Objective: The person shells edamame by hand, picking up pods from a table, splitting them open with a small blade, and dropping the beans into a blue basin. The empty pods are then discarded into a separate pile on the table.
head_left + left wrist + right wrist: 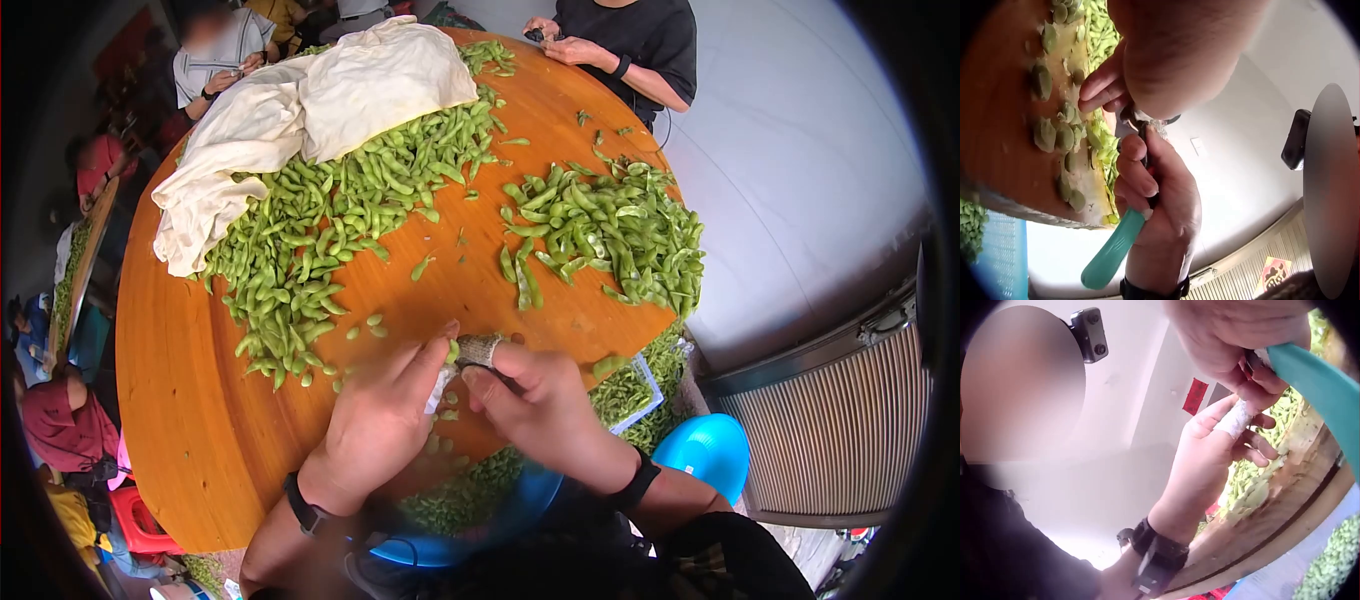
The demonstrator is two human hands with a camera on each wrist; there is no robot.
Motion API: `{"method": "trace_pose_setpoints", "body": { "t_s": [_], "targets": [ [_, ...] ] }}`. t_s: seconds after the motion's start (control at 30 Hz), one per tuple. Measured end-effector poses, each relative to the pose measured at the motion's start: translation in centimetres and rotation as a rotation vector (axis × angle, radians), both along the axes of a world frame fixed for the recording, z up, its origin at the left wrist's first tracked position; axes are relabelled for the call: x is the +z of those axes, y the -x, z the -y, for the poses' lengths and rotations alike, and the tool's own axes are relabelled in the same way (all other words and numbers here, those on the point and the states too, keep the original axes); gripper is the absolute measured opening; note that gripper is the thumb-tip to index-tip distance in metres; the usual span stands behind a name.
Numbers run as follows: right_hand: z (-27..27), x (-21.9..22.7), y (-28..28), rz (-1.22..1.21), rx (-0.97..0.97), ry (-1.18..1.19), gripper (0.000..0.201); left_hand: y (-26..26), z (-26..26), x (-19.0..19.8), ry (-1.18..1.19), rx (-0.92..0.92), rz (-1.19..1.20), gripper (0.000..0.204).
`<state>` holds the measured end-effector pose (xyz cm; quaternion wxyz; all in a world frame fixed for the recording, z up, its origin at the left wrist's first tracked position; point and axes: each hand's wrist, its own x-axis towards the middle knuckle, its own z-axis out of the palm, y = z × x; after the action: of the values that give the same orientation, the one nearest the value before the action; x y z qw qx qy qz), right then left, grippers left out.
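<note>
The left hand [385, 420] pinches a green pod [453, 352] between thumb and index finger; white wrapping shows on its thumb in the right wrist view. Meeting it at the fingertips, the right hand [545, 405] has a wrapped finger and curls round a tool with a teal handle [1116, 250], whose dark front end points at the left hand's fingertips. Shelled beans [1045, 134] lie on the wooden table [215, 430] close by. Below the hands, a blue basin [530, 500] holds green beans [465, 495]. The pod is hardly visible in the wrist views.
A large heap of pods [290, 245] lies partly under a cream cloth [385, 80]. Opened pods [640, 230] form a pile at the right. Beyond the table's right edge are a light-blue crate [655, 385] and a blue bowl [708, 455]. Other people sit around.
</note>
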<state>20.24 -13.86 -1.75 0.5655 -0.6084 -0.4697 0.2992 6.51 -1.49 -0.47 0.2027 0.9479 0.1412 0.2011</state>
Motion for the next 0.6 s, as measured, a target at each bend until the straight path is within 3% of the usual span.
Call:
{"method": "trace_pose_setpoints", "body": {
  "t_s": [0.07,0.1,0.17,0.2,0.27,0.3,0.33,0.4,0.43,0.47,0.53,0.6],
  "targets": [
    [-0.1,-0.1,-0.1,-0.307,0.04,0.078,0.013,0.0,-0.1,0.0,-0.03,-0.043,0.037,0.044],
    [-0.2,0.0,-0.2,-0.308,0.043,0.08,0.013,0.2,-0.3,-0.2,-0.028,-0.04,0.036,0.044],
    [-0.3,0.6,-0.6,-0.521,0.109,0.197,0.012,0.6,-0.8,-0.6,0.576,-0.093,0.04,0.038],
    [-0.4,0.8,-0.9,-0.522,0.111,0.197,0.012,0.6,-1.1,-0.5,0.575,-0.09,0.039,0.038],
    [-0.4,1.0,-1.4,-0.502,0.139,0.257,0.012,0.5,-1.5,-0.4,1.373,-0.079,0.138,0.032],
    [-0.4,0.9,-1.3,-0.503,0.138,0.257,0.012,0.5,-1.5,-0.4,1.426,-0.109,0.17,0.029],
    [-0.5,0.9,-1.1,-0.411,0.107,0.185,0.012,0.3,-1.3,-0.4,1.426,-0.109,0.168,0.029],
    [-0.5,0.7,-0.7,-0.32,0.077,0.114,0.011,-0.2,-0.7,-0.8,0.959,0.036,0.03,0.031],
    [-0.4,0.5,-0.4,-0.223,0.05,0.077,0.011,-0.3,-0.7,-1.9,0.712,-0.011,0.134,0.034],
    [-0.3,0.3,-0.2,-0.126,0.025,0.04,0.01,-0.1,-0.8,-1.9,0.712,-0.008,0.133,0.034],
    [-0.3,-0.4,0.1,-0.082,0.034,0.041,0.01,-0.2,-0.7,-0.8,0.351,0.0,0.008,0.038],
    [-0.3,-0.6,0.4,-0.037,0.04,0.041,0.01,-0.2,-0.7,-1.4,0.261,-0.016,0.029,0.037]
  ]
}}
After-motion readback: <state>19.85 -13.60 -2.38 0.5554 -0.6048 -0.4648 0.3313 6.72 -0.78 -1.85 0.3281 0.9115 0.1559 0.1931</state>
